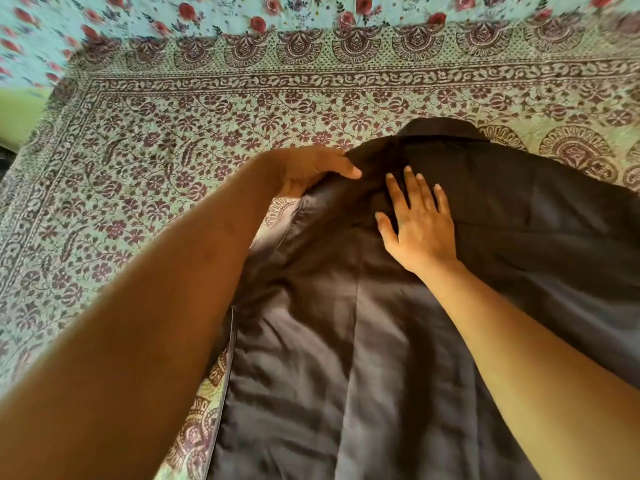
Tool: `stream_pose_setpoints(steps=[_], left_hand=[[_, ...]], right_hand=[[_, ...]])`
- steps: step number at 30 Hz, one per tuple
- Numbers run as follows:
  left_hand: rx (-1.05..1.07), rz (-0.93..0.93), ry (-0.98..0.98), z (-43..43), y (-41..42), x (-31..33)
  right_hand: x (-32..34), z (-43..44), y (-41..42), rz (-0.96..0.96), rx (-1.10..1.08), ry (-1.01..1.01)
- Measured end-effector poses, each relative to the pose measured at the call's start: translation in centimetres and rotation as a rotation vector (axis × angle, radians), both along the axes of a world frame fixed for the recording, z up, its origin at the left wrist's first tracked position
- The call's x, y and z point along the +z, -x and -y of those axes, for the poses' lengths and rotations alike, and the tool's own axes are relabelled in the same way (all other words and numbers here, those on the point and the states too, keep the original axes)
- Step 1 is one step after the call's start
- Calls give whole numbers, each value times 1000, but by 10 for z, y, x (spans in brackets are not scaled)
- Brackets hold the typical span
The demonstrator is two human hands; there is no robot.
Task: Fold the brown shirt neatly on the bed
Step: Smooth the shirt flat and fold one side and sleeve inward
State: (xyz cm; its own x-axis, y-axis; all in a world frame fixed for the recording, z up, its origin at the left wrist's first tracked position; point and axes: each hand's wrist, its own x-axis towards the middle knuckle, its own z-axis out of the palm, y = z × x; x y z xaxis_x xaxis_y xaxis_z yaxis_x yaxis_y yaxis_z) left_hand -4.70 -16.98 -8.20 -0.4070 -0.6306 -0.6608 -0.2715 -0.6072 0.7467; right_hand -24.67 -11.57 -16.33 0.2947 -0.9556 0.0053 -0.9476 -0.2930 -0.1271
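The brown shirt (346,341) lies spread on the bed, on a green bedspread (173,150) printed with maroon flowers and a patterned border. Its collar (440,131) points away from me. My left hand (311,168) grips the shirt's left shoulder edge, fingers curled under the fold and thumb on top, lifting that edge slightly off the bedspread. My right hand (419,223) rests flat on the cloth just below the collar, fingers straight and spread, holding nothing. Beyond the bedspread's far border is a teal cloth with red roses (207,15).
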Motion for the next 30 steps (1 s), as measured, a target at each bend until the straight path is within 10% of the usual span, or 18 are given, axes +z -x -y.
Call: stream_pose_setpoints(steps=[7, 14, 20, 23, 30], left_hand=[[-139, 556, 14, 2, -55, 23], [189, 215, 142, 16, -81, 16], [152, 1225, 775, 11, -51, -31], [368, 1248, 875, -9, -22, -26], [-77, 1227, 744, -66, -35, -74]], right_hand=[[2, -1, 1, -15, 5, -20], [-2, -1, 0, -13, -16, 2], [-4, -1, 1, 4, -18, 5], [-5, 0, 1, 19, -25, 24], [1, 1, 3, 0, -38, -29]])
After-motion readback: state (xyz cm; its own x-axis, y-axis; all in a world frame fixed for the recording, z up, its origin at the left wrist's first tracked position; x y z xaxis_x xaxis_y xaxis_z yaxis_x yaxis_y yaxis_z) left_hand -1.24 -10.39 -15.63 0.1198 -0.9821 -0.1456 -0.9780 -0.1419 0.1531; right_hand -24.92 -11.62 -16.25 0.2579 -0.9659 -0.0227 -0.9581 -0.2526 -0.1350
